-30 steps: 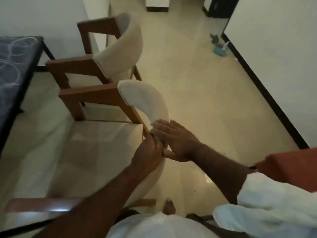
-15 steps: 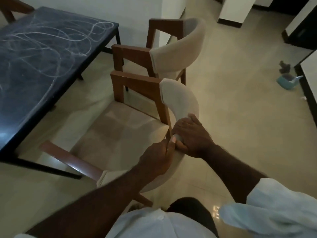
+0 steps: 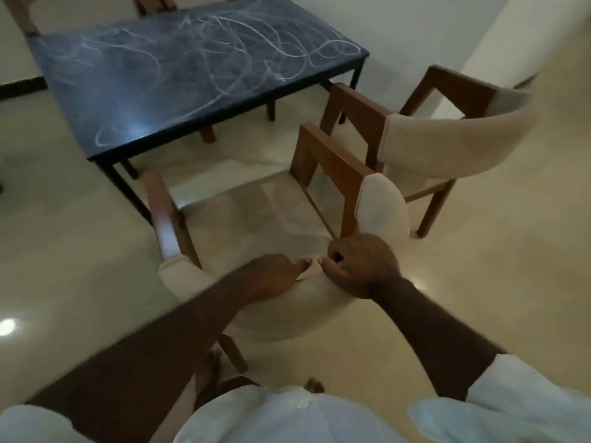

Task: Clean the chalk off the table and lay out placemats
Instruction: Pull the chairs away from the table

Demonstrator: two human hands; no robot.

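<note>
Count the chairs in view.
4, perhaps more. Near chair in front; second chair to its right; parts of two beyond the table, at top left and top middle. Legs under the table may be more.

Single head-worn view. Looks forward and steeply down from just behind the chair (image 3: 256,219), close over its backrest. The table (image 3: 128,100) lies farther off, beyond the chair.

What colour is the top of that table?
Dark blue-black tabletop, covered in white chalk scribbles; the head view shows it best.
</note>
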